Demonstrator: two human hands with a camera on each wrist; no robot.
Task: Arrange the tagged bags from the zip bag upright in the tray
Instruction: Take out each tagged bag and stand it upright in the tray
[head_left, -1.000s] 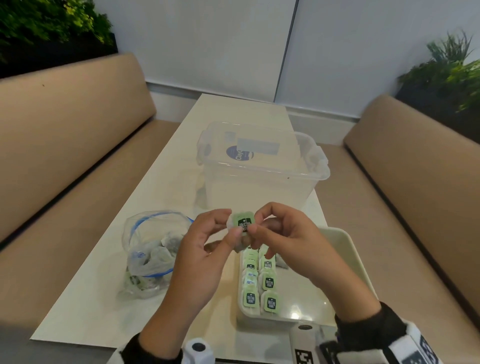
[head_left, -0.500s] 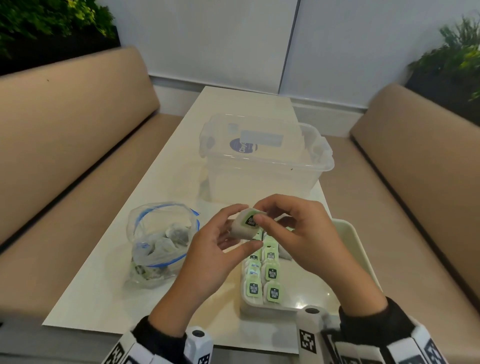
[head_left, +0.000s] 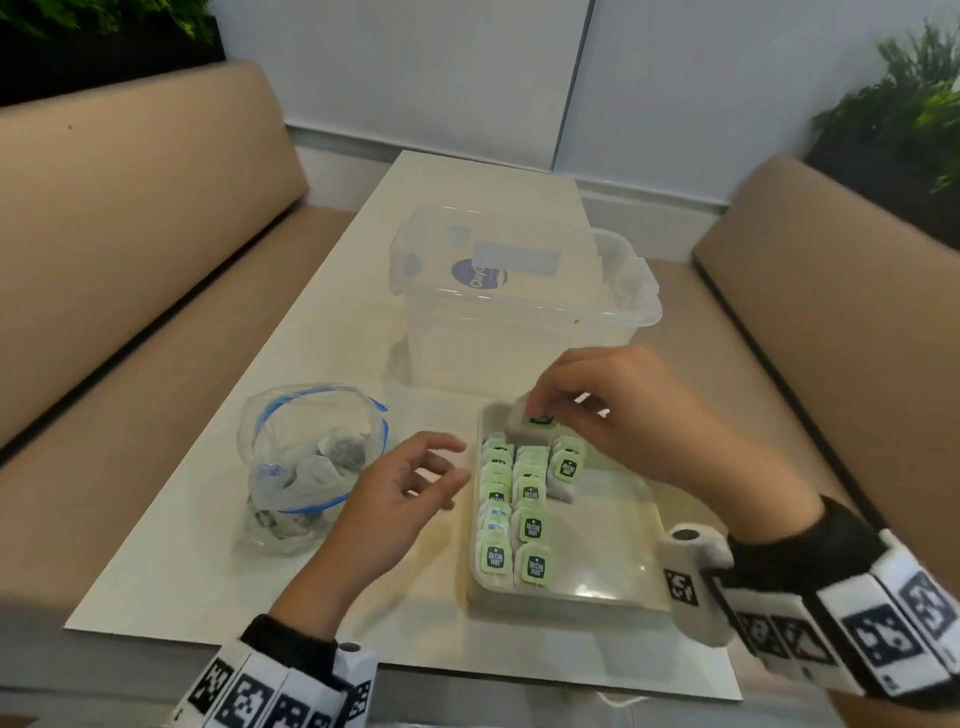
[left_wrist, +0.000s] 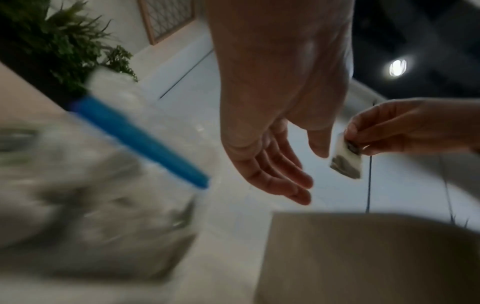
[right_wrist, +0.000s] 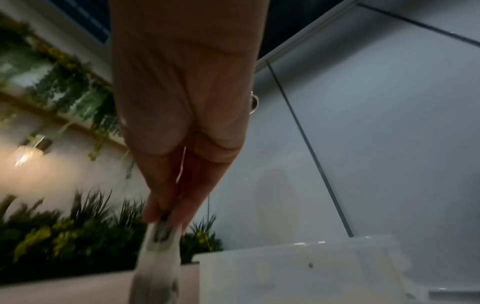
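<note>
A tea bag (head_left: 527, 423) is pinched at its tag by the right hand (head_left: 613, 410) above the far end of the tray (head_left: 613, 587). It should be lowered upright behind the standing rows (head_left: 519, 499) and released only when it is supported. The left hand (head_left: 400, 499) is relaxed and holds nothing, beside the zip bag (head_left: 306, 457). The pale table (head_left: 171, 519) is placed between beige benches (head_left: 135, 218), with plants (head_left: 904, 104) around.
</note>
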